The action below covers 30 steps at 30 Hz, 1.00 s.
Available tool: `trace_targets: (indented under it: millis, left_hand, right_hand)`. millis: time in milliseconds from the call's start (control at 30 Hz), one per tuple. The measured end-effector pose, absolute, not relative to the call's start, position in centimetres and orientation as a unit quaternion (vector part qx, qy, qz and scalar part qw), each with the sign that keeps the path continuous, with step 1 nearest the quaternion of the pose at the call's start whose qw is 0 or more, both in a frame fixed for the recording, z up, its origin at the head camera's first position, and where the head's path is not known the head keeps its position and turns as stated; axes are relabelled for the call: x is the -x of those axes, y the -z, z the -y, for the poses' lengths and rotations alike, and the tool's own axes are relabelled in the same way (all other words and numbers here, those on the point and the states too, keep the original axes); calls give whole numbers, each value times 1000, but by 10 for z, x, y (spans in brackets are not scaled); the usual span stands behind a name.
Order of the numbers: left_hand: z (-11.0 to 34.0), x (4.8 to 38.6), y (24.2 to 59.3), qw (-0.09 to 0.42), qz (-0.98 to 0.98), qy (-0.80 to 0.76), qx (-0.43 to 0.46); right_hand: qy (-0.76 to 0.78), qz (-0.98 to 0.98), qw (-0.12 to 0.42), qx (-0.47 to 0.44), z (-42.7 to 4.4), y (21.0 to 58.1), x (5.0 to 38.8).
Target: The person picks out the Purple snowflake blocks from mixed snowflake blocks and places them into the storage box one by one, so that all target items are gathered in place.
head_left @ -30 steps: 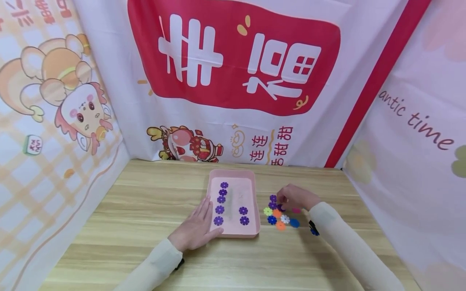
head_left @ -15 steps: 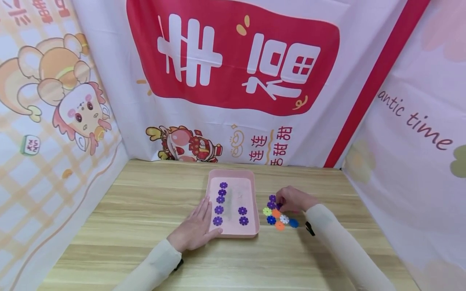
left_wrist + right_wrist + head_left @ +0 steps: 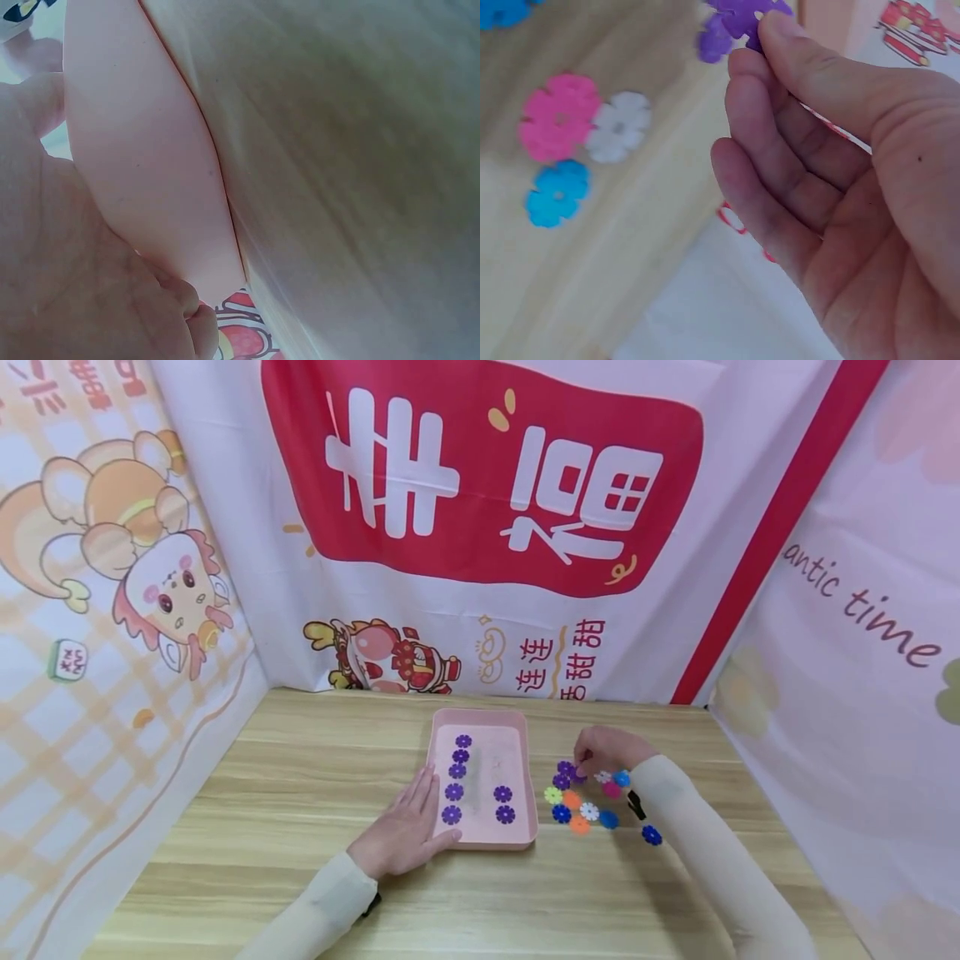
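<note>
My left hand (image 3: 401,833) rests on the left rim of a pink tray (image 3: 483,842), its fingers extended along the side and its thumb over the near corner. In the left wrist view the palm lies against the tray's outer wall (image 3: 142,142). Inside the tray, several purple flower-shaped plastic discs (image 3: 453,792) form a column at the left, with two more (image 3: 504,814) at the right. Right of the tray, my right hand (image 3: 613,748) pinches a purple flower disc (image 3: 751,13) between thumb and fingertips, beside other purple discs (image 3: 563,768).
Loose flower discs lie around my right hand: yellow-green (image 3: 552,795), orange (image 3: 580,825), white (image 3: 588,811), pink (image 3: 561,118) and several blue ones, including a dark blue disc (image 3: 652,835) by the sleeve. Printed cloth (image 3: 480,635) encloses the wooden table (image 3: 315,752) behind and at both sides.
My right hand has lifted slightly and shifted away from me, pinching the purple disc. White, light blue and pink discs beneath it now show. My left hand has stayed on the tray.
</note>
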<state>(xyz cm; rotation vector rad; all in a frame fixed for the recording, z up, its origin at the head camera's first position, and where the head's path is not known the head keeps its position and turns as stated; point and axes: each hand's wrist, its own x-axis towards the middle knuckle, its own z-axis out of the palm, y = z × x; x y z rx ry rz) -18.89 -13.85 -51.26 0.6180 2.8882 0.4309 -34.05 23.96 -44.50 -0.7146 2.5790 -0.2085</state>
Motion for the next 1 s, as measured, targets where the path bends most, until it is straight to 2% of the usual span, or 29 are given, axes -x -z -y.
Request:
trace_targets:
  millis: [267, 467, 1000]
  left_hand:
    - [137, 189, 513, 82, -965, -144, -202]
    - [137, 187, 512, 75, -964, -151, -204]
    - [138, 189, 514, 83, -966, -144, -197]
  right_hand:
    - [80, -928, 232, 279, -229, 412, 341]
    - [106, -924, 208, 301, -212, 398, 342]
    - [93, -919, 144, 355, -158, 411, 353]
